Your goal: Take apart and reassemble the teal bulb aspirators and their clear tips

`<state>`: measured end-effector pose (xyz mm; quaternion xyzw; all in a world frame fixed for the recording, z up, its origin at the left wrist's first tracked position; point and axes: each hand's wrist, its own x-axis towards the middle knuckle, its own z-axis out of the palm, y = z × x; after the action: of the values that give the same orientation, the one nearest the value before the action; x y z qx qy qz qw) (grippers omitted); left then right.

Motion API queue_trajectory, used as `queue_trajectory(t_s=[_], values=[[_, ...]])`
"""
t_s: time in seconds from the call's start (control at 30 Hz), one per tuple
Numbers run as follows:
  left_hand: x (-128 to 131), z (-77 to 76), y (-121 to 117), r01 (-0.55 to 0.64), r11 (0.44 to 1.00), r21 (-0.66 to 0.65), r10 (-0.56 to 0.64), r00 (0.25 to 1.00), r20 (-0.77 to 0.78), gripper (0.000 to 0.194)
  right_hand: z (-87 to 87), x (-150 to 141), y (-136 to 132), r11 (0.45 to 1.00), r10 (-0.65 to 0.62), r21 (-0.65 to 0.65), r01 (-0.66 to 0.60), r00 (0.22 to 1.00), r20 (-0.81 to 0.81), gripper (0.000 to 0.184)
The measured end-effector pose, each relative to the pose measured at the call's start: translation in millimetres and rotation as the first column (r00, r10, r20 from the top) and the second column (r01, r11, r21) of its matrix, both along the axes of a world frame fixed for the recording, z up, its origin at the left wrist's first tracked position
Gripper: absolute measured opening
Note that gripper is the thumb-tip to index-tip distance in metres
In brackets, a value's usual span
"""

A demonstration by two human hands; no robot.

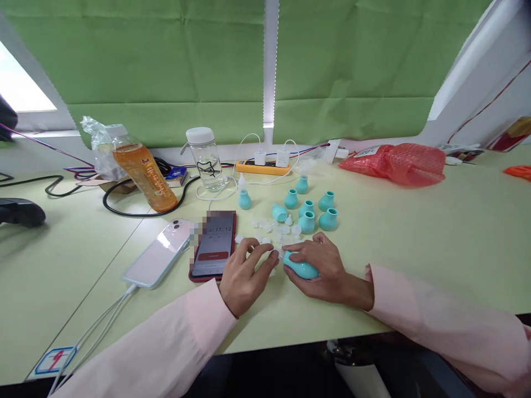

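Observation:
My right hand (317, 265) is wrapped around a teal squeeze bulb (302, 267), which lies on its side with its neck pointing left. At that neck, my left hand (248, 276) brings thumb and index finger together in a pinch; whatever is between them is too small to make out. Small translucent plastic tips (286, 231) are scattered just beyond both hands. Several more teal bulbs (328, 219) stand open-necked behind them, and one bulb (279, 213) is tipped over. A bulb with a clear nozzle fitted (244, 199) stands upright farther left.
Left of my hands lie a phone with a lit timer (215, 243) and a pale phone (160, 254) on a cable. Behind are an orange drink bottle (145, 174), a clear cup (205, 160), a yellow power strip (263, 167) and a red bubble-wrap bag (396, 164).

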<state>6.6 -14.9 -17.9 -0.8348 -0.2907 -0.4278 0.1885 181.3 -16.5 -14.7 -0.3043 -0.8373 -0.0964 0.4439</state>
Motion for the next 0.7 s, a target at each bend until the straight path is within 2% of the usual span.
queue_trajectory(t_s=[0.1, 0.2, 0.3, 0.37, 0.43, 0.53, 0.7], values=[[-2, -1.8, 2, 0.035, 0.999, -0.006, -0.035, 0.999, 0.004, 0.018, -1.5, 0, -1, 0.998, -0.040, 0.039, 0.039, 0.999, 0.029, 0.014], [-4, 1.3, 5, 0.086, 0.994, -0.073, -0.087, 0.996, -0.013, 0.013, -2.1, 0, -1, 0.993, -0.071, 0.098, 0.063, 0.995, 0.075, 0.011], [-5, 6.2, 7, 0.080, 0.991, -0.103, -0.088, 0.993, -0.078, 0.010, -1.0, 1, -1, 0.984, -0.108, 0.158, 0.087, 0.985, 0.135, 0.009], [-5, 8.5, 7, 0.050, 0.998, -0.046, -0.057, 0.984, -0.167, 0.010, 0.4, 1, -1, 0.977, -0.118, 0.195, 0.084, 0.979, 0.169, 0.008], [-5, 9.8, 6, 0.030, 0.997, 0.066, -0.012, 0.967, -0.255, 0.013, 2.2, 0, -1, 0.973, -0.112, 0.217, 0.073, 0.979, 0.169, 0.009], [-3, 10.3, 4, -0.014, 0.987, 0.159, 0.067, 0.940, -0.334, 0.016, 4.6, 0, -2, 0.976, -0.096, 0.210, 0.061, 0.983, 0.160, 0.010], [-3, 6.3, 5, -0.035, 0.995, 0.097, 0.069, 0.923, -0.380, 0.013, 2.9, 0, -3, 0.994, -0.061, 0.098, 0.049, 0.990, 0.128, 0.007]])
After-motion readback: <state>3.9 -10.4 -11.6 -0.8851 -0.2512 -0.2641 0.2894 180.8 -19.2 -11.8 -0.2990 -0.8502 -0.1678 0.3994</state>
